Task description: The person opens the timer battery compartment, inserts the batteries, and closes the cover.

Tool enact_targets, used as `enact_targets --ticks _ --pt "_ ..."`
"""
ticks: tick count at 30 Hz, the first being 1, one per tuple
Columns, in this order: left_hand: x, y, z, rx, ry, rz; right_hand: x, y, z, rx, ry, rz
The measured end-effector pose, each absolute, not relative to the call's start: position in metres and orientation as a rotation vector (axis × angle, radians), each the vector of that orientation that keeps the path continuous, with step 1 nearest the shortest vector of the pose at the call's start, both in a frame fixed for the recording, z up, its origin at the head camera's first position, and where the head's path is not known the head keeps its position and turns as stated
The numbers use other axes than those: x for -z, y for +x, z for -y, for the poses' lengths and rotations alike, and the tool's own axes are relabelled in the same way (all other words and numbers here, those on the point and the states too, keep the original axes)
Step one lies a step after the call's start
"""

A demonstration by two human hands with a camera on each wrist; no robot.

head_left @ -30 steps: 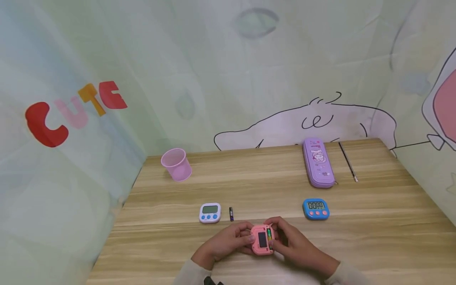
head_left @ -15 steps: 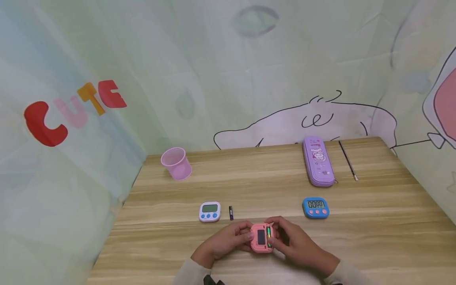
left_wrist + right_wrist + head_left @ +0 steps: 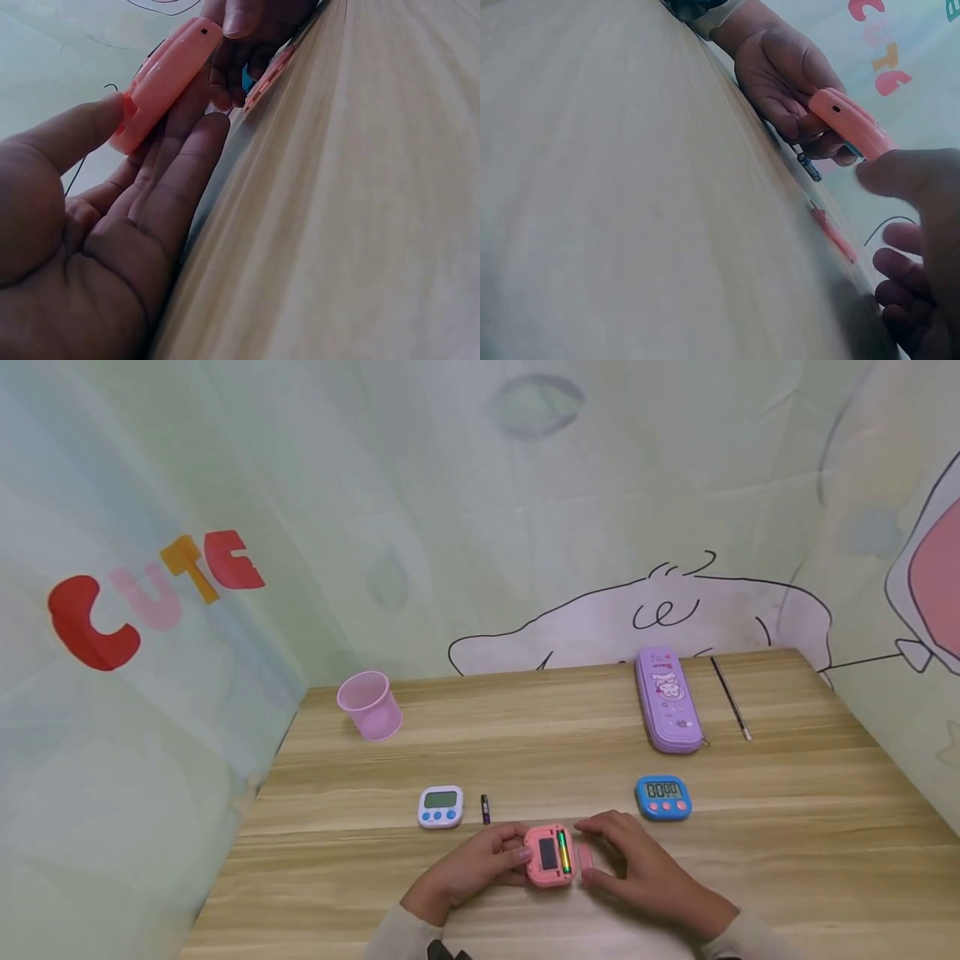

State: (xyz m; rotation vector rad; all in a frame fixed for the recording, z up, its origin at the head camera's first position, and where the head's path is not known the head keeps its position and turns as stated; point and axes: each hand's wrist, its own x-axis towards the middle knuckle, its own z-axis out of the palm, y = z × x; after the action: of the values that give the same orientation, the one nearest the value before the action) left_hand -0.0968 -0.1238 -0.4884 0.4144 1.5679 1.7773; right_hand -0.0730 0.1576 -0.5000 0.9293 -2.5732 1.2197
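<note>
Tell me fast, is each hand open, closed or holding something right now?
Left hand: closed, holding the pink timer.
Right hand: open, holding nothing, near a small pink piece.

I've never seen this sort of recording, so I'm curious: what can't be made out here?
Pink timer: front face, turned away in the head view.
Loose battery: lettering, too small in the head view.
Purple pencil case: inside, hidden by its lid in the head view.
Pink cup: inner bottom, hidden by its near wall in the head view.
Right hand: partly cut off by the right wrist view's edge.
</note>
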Motion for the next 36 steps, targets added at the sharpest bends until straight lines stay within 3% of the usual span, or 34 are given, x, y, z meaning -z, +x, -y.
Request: enact_targets --ticks 28,36 --pt "0.4877 -0.0964 0.1238 -1.804 0.419 -1.531 0.5002 -0.0717 -0.1592 -1.094 0.950 2.714" --pt "0.4885 -0.0959 0.1233 -1.804 0.433 -1.528 0.5028 -0.0729 -0.1579 -1.327 0.772 2.691"
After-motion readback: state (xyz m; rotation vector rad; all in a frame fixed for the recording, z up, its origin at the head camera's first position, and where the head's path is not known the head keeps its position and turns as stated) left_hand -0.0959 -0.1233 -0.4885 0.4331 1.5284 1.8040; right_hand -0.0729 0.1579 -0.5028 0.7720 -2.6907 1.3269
